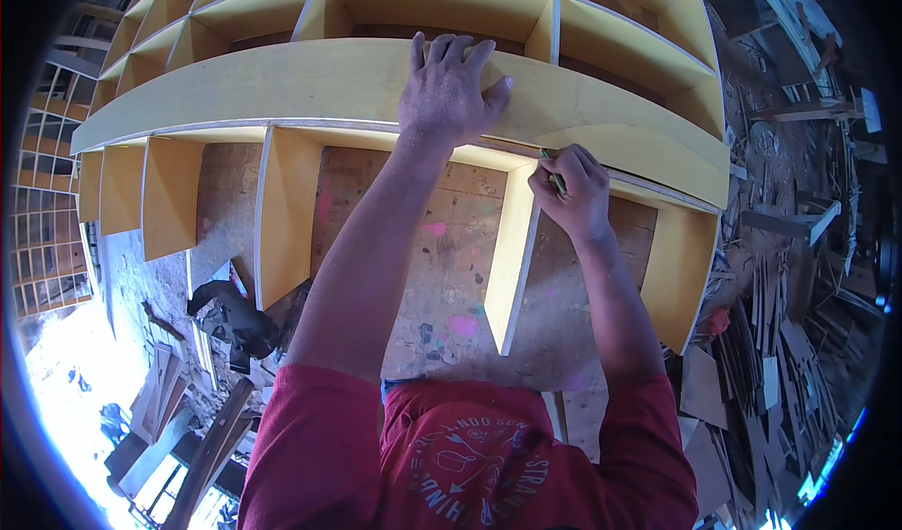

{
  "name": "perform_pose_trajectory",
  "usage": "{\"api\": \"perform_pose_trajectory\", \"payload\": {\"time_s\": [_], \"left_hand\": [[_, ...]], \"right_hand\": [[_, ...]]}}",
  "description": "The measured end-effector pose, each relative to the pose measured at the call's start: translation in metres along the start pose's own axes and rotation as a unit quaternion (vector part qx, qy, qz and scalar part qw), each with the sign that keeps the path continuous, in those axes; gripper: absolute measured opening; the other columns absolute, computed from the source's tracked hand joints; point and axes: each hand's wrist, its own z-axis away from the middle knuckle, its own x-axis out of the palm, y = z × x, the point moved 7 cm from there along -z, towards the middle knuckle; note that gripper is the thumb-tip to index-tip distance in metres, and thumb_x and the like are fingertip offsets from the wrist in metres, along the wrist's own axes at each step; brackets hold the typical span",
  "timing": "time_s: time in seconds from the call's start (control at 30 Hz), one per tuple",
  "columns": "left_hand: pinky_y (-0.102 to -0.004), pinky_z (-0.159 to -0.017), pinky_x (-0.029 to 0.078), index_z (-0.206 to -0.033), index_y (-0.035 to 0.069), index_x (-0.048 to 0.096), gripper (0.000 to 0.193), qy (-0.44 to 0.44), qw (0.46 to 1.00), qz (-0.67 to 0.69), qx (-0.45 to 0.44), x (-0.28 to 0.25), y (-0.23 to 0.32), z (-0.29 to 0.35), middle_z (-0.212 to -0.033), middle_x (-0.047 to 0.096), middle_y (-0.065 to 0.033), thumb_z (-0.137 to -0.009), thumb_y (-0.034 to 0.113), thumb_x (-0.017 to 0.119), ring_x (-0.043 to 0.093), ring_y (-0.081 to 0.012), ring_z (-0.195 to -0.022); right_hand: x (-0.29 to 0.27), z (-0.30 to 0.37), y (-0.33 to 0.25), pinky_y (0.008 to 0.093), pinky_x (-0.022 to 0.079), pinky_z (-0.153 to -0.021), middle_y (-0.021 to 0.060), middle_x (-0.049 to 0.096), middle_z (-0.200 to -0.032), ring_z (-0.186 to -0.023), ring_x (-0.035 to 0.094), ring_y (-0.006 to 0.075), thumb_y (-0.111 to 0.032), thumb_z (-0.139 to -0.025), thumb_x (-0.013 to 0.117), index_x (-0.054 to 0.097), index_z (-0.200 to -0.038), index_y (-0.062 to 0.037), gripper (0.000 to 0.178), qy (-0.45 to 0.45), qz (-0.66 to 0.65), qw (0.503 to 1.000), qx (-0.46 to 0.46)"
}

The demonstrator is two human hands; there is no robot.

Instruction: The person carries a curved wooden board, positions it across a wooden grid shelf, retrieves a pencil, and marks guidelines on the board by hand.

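A long pale-yellow wooden board (282, 88) lies flat across the top of a yellow shelf frame with many compartments. My left hand (449, 93) presses on this board with spread fingers, their tips at its far edge. Close to the board's near edge, my right hand (578, 192) is closed around a thin green pencil (554, 175). Its tip points toward the seam where the board meets the frame and is partly hidden. Below that hand, an upright yellow divider (512, 257) juts toward me.
More dividers (287, 210) stick out on the left, and an end panel (678, 276) on the right. Under the frame is a paint-stained wooden worktop (451, 276). A black bag-like bundle (235, 319) lies at the left. Wood scraps (770, 370) cover the floor on the right.
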Motion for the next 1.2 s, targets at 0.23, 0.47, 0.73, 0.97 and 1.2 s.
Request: {"api": "perform_pose_trajectory", "payload": {"time_s": [0.23, 0.47, 0.73, 0.97, 1.2], "left_hand": [[-0.061, -0.13, 0.025, -0.148, 0.012, 0.062, 0.062, 0.006, 1.0, 0.007, 0.0, -0.001, -0.001, 0.001, -0.144, 0.064, -0.0178, -0.098, 0.048, 0.069, 0.053, -0.0344, -0.143], [-0.0611, -0.129, 0.026, -0.146, 0.011, 0.063, 0.06, 0.007, 1.0, 0.011, 0.005, -0.002, 0.002, 0.001, -0.143, 0.066, -0.0154, -0.097, 0.046, 0.071, 0.055, -0.0338, -0.141], [-0.0607, -0.13, 0.025, -0.146, 0.012, 0.062, 0.06, 0.004, 1.0, 0.001, 0.008, -0.003, 0.001, 0.0, -0.144, 0.065, -0.0147, -0.098, 0.047, 0.069, 0.053, -0.0328, -0.143], [-0.0607, -0.131, 0.021, -0.147, 0.012, 0.061, 0.059, -0.024, 1.0, 0.006, 0.004, -0.006, 0.002, -0.001, -0.145, 0.064, -0.0133, -0.099, 0.045, 0.068, 0.05, -0.0343, -0.145], [-0.0604, -0.132, 0.018, -0.15, 0.012, 0.059, 0.062, -0.035, 0.999, 0.001, 0.005, -0.003, 0.004, -0.002, -0.149, 0.061, -0.0152, -0.1, 0.049, 0.065, 0.047, -0.0353, -0.147]], "right_hand": [[0.002, 0.001, 0.0, 0.039, 0.051, -0.055, 0.0086, 0.052, -0.07, -0.062, 0.059, 0.0271, 0.008, -0.072, 0.074, 0.054, -0.08, -0.0046, 0.025, -0.011, 0.021, 1.0, -0.009], [-0.002, 0.001, -0.003, 0.0394, 0.051, -0.056, 0.0087, 0.052, -0.069, -0.062, 0.06, 0.0274, 0.007, -0.072, 0.073, 0.053, -0.08, -0.0051, 0.025, 0.016, 0.006, 1.0, -0.011], [-0.03, 0.008, -0.001, 0.0317, 0.05, -0.058, 0.0076, 0.061, -0.073, -0.063, 0.062, 0.0165, 0.007, -0.079, 0.076, 0.059, -0.086, -0.0051, 0.022, 0.053, -0.05, 0.991, 0.112], [-0.041, 0.067, -0.078, 0.0318, 0.055, -0.069, 0.0108, 0.07, -0.094, -0.076, 0.067, 0.0172, 0.006, -0.096, 0.069, 0.066, -0.11, -0.004, 0.017, 0.139, -0.148, 0.951, 0.235], [0.015, 0.087, -0.149, 0.04, 0.054, -0.071, 0.0146, 0.068, -0.096, -0.083, 0.068, 0.0296, -0.004, -0.101, 0.069, 0.071, -0.114, -0.0051, 0.014, -0.016, -0.176, 0.959, 0.223]]}}
